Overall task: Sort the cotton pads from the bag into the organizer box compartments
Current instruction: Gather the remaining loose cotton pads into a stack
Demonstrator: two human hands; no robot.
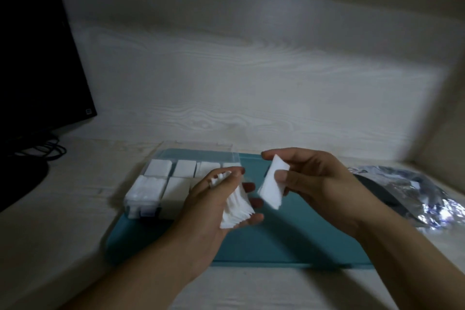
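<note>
Your left hand (221, 199) grips a fanned stack of white square cotton pads (235, 206); your right hand (302, 178) pinches a thin white batch (273, 185) above the teal mat (289, 246). That loose fan could slip and scatter before reaching the clear plastic organizer box (161, 184).

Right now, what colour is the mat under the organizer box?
Teal mat, head view.
</note>
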